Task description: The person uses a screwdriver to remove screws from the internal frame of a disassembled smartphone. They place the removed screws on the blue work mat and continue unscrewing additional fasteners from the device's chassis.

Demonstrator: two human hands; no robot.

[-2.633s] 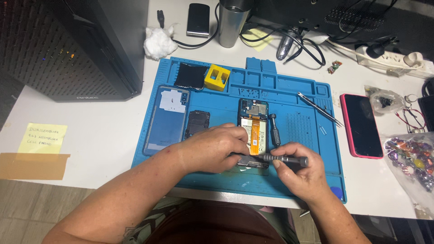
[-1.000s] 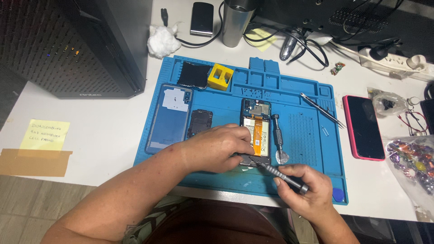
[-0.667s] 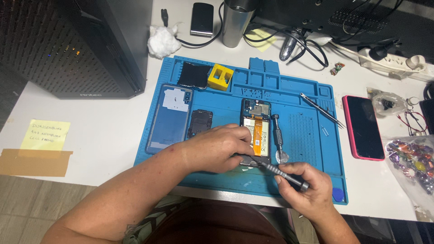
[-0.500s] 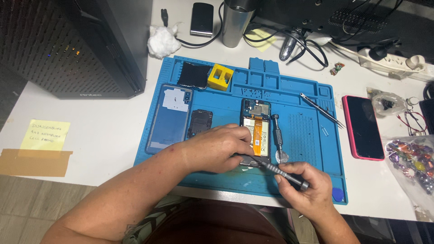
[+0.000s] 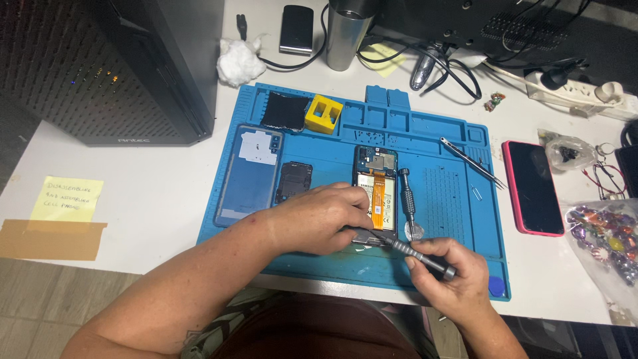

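An opened phone (image 5: 376, 187), its back removed and an orange flex cable showing, lies on a blue work mat (image 5: 332, 259). My left hand (image 5: 319, 218) rests on the phone's lower end and holds it down. My right hand (image 5: 446, 274) grips a slim grey screwdriver (image 5: 413, 251), its tip pointing at the phone's bottom edge under my left fingers. A second screwdriver (image 5: 406, 199) lies on the mat just right of the phone.
On the mat are a phone back cover (image 5: 250, 174), a small black plate (image 5: 294, 182), a black square pad (image 5: 284, 110), a yellow block (image 5: 323, 114) and tweezers (image 5: 472, 161). A pink-cased phone (image 5: 531, 187) and a bag of sweets (image 5: 606, 242) lie right. A computer tower (image 5: 119, 66) stands left.
My right hand has tilted the screwdriver from lying level to slanting down-right, and the hand has dropped slightly lower on the mat. My left hand stays on the phone.
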